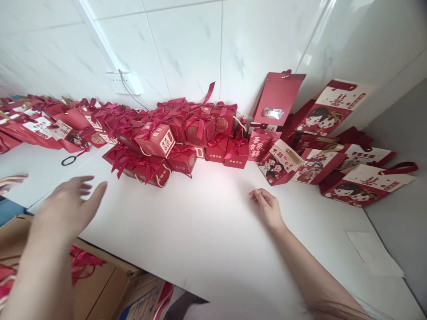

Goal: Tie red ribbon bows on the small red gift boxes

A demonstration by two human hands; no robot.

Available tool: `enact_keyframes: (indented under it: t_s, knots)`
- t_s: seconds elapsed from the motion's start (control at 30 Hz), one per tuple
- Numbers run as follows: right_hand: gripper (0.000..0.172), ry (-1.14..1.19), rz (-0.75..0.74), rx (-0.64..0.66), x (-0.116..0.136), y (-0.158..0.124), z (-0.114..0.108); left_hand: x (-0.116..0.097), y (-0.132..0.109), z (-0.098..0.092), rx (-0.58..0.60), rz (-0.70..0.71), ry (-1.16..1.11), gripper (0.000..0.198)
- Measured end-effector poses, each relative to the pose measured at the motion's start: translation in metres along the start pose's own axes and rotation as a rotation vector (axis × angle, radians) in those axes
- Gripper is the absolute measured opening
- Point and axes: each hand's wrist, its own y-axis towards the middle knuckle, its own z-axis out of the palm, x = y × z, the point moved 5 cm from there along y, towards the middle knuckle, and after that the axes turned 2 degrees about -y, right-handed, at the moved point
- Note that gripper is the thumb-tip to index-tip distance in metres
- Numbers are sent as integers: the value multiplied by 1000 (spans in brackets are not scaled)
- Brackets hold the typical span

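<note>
My left hand (65, 206), a little blurred, hovers over the table's front left edge above a cardboard box. Its fingers and thumb are apart and hold nothing. My right hand (268, 209) rests on the white table (200, 213) with fingers curled in loosely and nothing visible in them. Between and beyond my hands stands a pile of red gift boxes (156, 138) tied with ribbon bows, some with rope handles. Nearest to my right hand is a red and white gift box with cartoon figures (276, 162), just behind it and apart from it.
More gift boxes (370, 184) stand at the right, and others (46, 124) line the left wall. A black ring (69, 161) lies on the table. An open cardboard box (100, 284) holding red items sits below the front edge. Another person's hand (11, 182) shows at far left.
</note>
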Motion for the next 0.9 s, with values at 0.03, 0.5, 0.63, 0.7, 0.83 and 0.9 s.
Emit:
enact_keyframes:
  t_s: [0.03,0.5,0.63,0.7,0.83,0.9]
  knots:
    - [44,2,-5,3,1,0,0,-23,8,6,16,73,53,64]
    - [49,11,-46,28,4,6,5,-140,83,70,-82,173,-237,107]
    - [46,15,-49,44,4,6,6,-134,89,76,-49,146,-259,108]
    - [46,18,-53,48,4,5,6,-135,88,81,-42,127,-277,108]
    - [47,18,-57,48,4,5,7,-141,80,78,-126,167,-412,112]
    - [47,16,-56,49,3,6,7,-144,75,66,-199,226,-468,114]
